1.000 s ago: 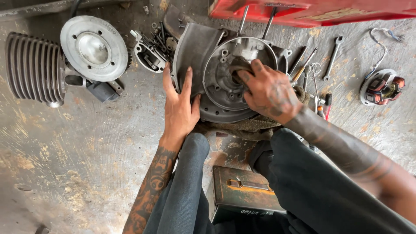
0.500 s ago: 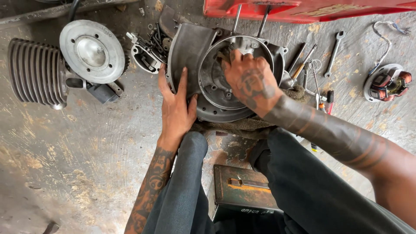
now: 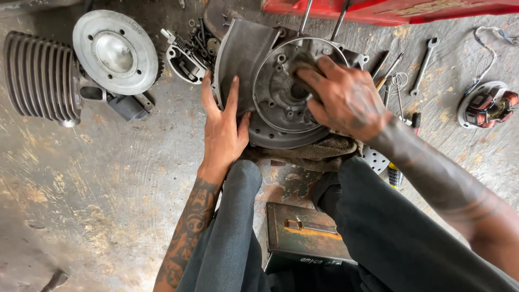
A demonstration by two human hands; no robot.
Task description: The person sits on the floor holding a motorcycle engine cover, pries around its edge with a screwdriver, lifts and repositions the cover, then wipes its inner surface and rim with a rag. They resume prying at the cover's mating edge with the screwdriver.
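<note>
The engine casing (image 3: 281,92) is lying on the concrete floor (image 3: 97,178) between the person's knees: grey, greasy metal with a round, bolt-holed face. The left hand (image 3: 223,132) is pressing flat on its edge, fingers spread. The right hand (image 3: 346,97) is covering the centre hole, fingers curled together.

Two hands are at work: the left hand (image 3: 223,132) and the right hand (image 3: 346,97). One engine case (image 3: 270,103) lies on the floor. There is one finned cylinder (image 3: 40,75), one round cylinder head (image 3: 114,51), one wrench (image 3: 424,65), two screwdrivers (image 3: 386,67), one coil plate (image 3: 486,105), one rag (image 3: 319,148) and one metal box (image 3: 305,232).
</note>
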